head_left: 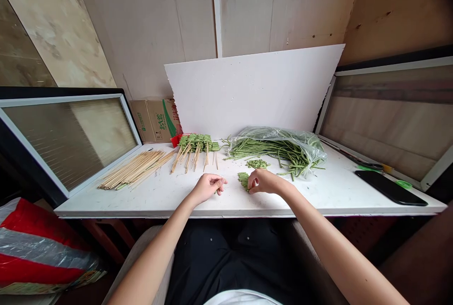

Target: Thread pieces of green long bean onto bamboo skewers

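My left hand (208,188) is closed in a pinch just above the table's front half, with a small green tip of a bean piece (215,193) showing below its fingers. My right hand (262,181) has its thumb and fingers curled together at a row of cut green bean pieces (243,178); what lies between its fingertips is hidden. Behind that hand sits a small pile of cut bean pieces (257,163). Farther back, long green beans (262,148) lie partly inside a clear plastic bag (311,147).
Skewered bean pieces (195,142) are stacked at the back, sticks toward me. Bare bamboo skewers (132,169) lie at left. A cardboard box (155,120) and a white board (247,93) stand behind. A black phone (389,187) rests at right on the white table (198,207).
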{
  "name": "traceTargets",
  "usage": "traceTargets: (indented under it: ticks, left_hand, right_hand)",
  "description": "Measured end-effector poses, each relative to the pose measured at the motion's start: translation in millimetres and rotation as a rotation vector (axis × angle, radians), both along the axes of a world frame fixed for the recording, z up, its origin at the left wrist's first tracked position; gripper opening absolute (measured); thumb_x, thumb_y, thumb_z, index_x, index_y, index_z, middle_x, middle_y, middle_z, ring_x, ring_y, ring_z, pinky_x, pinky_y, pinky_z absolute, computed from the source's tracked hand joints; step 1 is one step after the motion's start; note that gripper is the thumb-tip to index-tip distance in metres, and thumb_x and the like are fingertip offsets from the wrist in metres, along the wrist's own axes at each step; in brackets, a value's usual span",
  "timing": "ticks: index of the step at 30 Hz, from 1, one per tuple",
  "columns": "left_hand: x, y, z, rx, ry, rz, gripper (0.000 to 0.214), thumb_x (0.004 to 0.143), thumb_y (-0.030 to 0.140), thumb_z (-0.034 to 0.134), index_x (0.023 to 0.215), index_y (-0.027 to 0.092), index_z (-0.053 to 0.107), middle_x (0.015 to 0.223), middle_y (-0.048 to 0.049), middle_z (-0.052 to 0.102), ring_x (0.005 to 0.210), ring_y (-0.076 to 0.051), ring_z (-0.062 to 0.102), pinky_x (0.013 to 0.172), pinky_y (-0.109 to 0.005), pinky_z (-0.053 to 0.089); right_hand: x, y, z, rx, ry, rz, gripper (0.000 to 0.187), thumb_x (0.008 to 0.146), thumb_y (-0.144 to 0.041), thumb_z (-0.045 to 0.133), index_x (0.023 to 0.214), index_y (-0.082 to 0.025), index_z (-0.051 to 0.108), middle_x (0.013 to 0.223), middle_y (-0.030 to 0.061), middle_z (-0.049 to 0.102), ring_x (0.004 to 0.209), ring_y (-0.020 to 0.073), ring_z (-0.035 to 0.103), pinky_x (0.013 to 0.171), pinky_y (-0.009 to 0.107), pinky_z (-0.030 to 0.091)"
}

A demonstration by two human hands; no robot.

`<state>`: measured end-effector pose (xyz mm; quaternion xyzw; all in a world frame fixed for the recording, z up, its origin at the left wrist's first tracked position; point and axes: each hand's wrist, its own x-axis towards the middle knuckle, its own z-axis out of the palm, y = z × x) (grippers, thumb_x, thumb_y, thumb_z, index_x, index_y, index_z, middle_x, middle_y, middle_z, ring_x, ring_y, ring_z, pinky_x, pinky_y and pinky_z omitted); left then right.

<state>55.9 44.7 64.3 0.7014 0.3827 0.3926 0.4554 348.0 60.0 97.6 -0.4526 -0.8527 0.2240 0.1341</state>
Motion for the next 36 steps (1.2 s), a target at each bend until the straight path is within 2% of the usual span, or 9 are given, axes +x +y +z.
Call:
traceTargets:
  ticks: [5, 10, 12, 17, 22, 25, 28, 32, 36]
  left_hand:
    - [0.9, -1.4, 0.9, -0.032, 0.000, -0.007, 0.057, 0.086, 0.067, 0.075, 0.092, 0.010, 0.074, 0.084, -0.0125, 0.077, 0.063, -0.016, 0.071, 0.067, -0.032, 0.059]
    - [2.9, -1.6, 0.0, -0.118, -0.087, -0.010, 0.058, 0.088, 0.069, 0.071, 0.102, 0.013, 0.063, 0.086, -0.0158, 0.080, 0.072, -0.023, 0.078, 0.075, -0.038, 0.062]
    - [3.5, -0.9, -0.3, -0.133, -0.119, -0.001, 0.057, 0.088, 0.070, 0.071, 0.102, 0.017, 0.058, 0.089, -0.0161, 0.081, 0.076, -0.025, 0.080, 0.080, -0.041, 0.062]
    - [5.4, -0.3, 0.8, -0.131, -0.135, 0.042, 0.055, 0.088, 0.070, 0.071, 0.105, 0.021, 0.053, 0.093, -0.0128, 0.082, 0.086, -0.029, 0.082, 0.094, -0.045, 0.059]
    - [9.3, -3.2, 5.2, -0.144, -0.188, 0.057, 0.056, 0.087, 0.069, 0.073, 0.108, 0.021, 0.054, 0.091, -0.0110, 0.081, 0.089, -0.030, 0.082, 0.098, -0.046, 0.057]
    - [8.8, -5.2, 10.2, -0.153, -0.209, 0.040, 0.055, 0.086, 0.069, 0.074, 0.104, 0.020, 0.056, 0.091, -0.0109, 0.080, 0.086, -0.028, 0.081, 0.093, -0.043, 0.058]
    - [5.9, -7.2, 15.7, -0.103, -0.154, 0.029, 0.052, 0.085, 0.064, 0.078, 0.098, 0.017, 0.063, 0.095, -0.0120, 0.080, 0.083, -0.025, 0.079, 0.086, -0.037, 0.058]
    - [6.1, -12.0, 20.9, 0.055, -0.015, 0.033, 0.045, 0.083, 0.057, 0.082, 0.095, 0.014, 0.075, 0.094, -0.0115, 0.079, 0.075, -0.020, 0.074, 0.079, -0.033, 0.058]
    - [11.4, -18.6, 23.0, 0.203, 0.063, 0.050, 0.038, 0.088, 0.052, 0.078, 0.095, 0.015, 0.082, 0.085, -0.0096, 0.079, 0.075, -0.021, 0.070, 0.081, -0.034, 0.056]
  right_hand:
    - [-1.2, 5.1, -10.0, 0.031, 0.051, 0.035, 0.012, 0.076, -0.033, 0.087, 0.081, -0.023, 0.084, 0.079, 0.0037, 0.078, 0.074, 0.0221, 0.071, 0.068, 0.030, 0.047]
    - [-7.8, 6.4, -15.9, 0.155, 0.056, 0.031, 0.006, 0.080, -0.027, 0.086, 0.084, -0.024, 0.083, 0.085, 0.0052, 0.080, 0.082, 0.0245, 0.071, 0.075, 0.032, 0.049]
    - [-13.9, 1.2, -12.8, 0.199, 0.091, 0.050, 0.012, 0.081, -0.034, 0.087, 0.086, -0.023, 0.083, 0.087, 0.0067, 0.079, 0.086, 0.0257, 0.070, 0.076, 0.033, 0.049]
    - [-37.8, -20.3, -3.2, 0.283, 0.244, 0.081, 0.038, 0.080, -0.049, 0.090, 0.106, -0.023, 0.081, 0.093, 0.0081, 0.078, 0.087, 0.0245, 0.070, 0.078, 0.033, 0.051]
    - [-53.7, -28.2, -5.0, 0.412, 0.368, 0.117, 0.018, 0.095, -0.038, 0.077, 0.104, -0.022, 0.079, 0.093, 0.0082, 0.078, 0.088, 0.0230, 0.069, 0.081, 0.035, 0.052]
    - [-54.3, -25.6, -5.0, 0.491, 0.415, 0.142, 0.019, 0.101, -0.038, 0.069, 0.099, -0.022, 0.079, 0.091, 0.0091, 0.077, 0.087, 0.0238, 0.066, 0.082, 0.037, 0.051]
    - [-52.3, -23.0, -3.6, 0.530, 0.459, 0.142, 0.021, 0.102, -0.041, 0.067, 0.100, -0.023, 0.078, 0.091, 0.0093, 0.077, 0.089, 0.0251, 0.064, 0.085, 0.040, 0.050]
    - [-52.3, -22.2, -4.7, 0.527, 0.480, 0.148, 0.024, 0.101, -0.046, 0.068, 0.097, -0.024, 0.078, 0.089, 0.0091, 0.075, 0.089, 0.0263, 0.062, 0.085, 0.041, 0.050]
    - [-54.4, -23.4, -7.4, 0.522, 0.512, 0.135, 0.027, 0.101, -0.048, 0.066, 0.094, -0.024, 0.076, 0.086, 0.0094, 0.074, 0.089, 0.0268, 0.061, 0.083, 0.041, 0.049]
